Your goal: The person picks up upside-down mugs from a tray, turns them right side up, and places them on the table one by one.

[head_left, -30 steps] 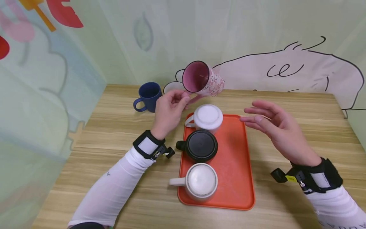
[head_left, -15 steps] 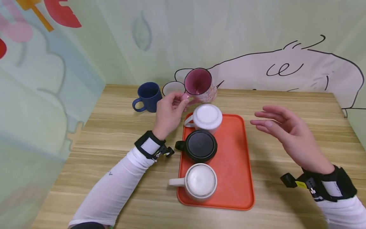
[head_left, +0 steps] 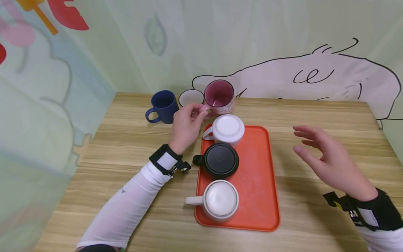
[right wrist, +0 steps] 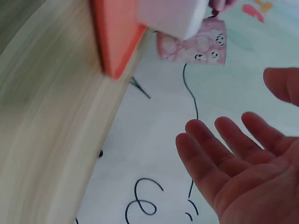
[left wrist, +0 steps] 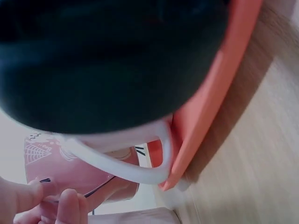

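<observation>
My left hand pinches the handle of a pink patterned mug at the back of the table. This mug stands mouth up, just behind an orange-red tray. In the left wrist view, the thumb and fingertips are at its pink handle. On the tray's left side, a white mug, a black mug and a ribbed off-white mug sit upside down in a row, handles pointing left. My right hand hovers right of the tray, fingers spread and holding nothing.
A blue mug stands upright left of my left hand. Between it and the pink mug is a white dark-rimmed cup, partly covered by the hand. A wall with drawings rises behind the wooden table.
The pink mug has come down from a tilted position in the air to upright behind the tray, still in my left hand. My right hand has moved right and toward me, its thumb spreading.
</observation>
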Demonstrator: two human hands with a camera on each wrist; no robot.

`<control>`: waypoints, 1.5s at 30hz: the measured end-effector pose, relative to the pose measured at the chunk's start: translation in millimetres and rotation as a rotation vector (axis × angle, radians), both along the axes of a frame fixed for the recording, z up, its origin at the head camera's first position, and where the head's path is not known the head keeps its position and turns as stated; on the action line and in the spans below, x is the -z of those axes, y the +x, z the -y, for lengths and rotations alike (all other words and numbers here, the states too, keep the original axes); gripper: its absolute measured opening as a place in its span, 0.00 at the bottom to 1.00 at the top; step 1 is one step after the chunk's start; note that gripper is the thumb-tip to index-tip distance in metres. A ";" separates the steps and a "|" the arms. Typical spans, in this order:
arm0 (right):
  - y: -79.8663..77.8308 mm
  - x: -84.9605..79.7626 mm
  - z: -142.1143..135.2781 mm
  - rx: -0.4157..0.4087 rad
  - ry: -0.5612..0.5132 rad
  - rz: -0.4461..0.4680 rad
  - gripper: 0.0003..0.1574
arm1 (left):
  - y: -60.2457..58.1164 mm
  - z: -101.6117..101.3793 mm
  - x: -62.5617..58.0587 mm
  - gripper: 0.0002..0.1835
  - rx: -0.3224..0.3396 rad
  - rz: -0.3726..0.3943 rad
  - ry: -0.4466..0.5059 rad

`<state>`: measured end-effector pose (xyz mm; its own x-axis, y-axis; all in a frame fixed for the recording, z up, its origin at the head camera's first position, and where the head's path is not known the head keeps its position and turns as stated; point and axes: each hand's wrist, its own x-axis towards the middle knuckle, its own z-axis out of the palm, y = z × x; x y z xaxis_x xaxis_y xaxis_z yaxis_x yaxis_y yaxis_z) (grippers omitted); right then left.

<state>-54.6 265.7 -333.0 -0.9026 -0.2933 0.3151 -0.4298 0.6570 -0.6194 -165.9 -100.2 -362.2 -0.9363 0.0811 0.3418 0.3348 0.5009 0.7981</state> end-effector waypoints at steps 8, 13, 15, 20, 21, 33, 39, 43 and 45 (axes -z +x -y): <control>9.3 10.6 -9.4 -0.020 0.339 -0.131 0.43 | -1.4 0.1 1.1 0.14 -0.006 -0.012 -0.028; 13.4 15.3 -12.9 -0.040 0.386 -0.168 0.47 | -3.6 -0.1 3.5 0.13 -0.014 -0.028 -0.047; 15.5 16.5 -14.2 -0.044 0.391 -0.168 0.47 | -4.0 -0.5 4.3 0.13 -0.016 -0.032 -0.050; 19.3 19.6 -17.2 -0.053 0.401 -0.167 0.46 | -5.4 -1.8 5.7 0.13 -0.022 -0.032 -0.061; 19.7 20.2 -17.9 -0.055 0.402 -0.169 0.47 | -5.7 -2.2 5.8 0.13 -0.025 -0.033 -0.065; 24.7 31.0 -24.4 -0.073 0.435 -0.174 0.45 | -8.6 -3.8 5.2 0.13 -0.055 -0.045 -0.099; 27.9 33.1 -23.9 -0.054 0.471 -0.110 0.51 | -10.2 -3.2 6.9 0.14 -0.057 -0.043 -0.099; 29.2 34.6 -24.3 -0.052 0.470 -0.095 0.52 | -11.4 -3.5 7.6 0.15 -0.057 -0.050 -0.106; 29.7 35.4 -24.6 -0.056 0.466 -0.097 0.52 | -11.4 -3.9 7.4 0.15 -0.059 -0.057 -0.111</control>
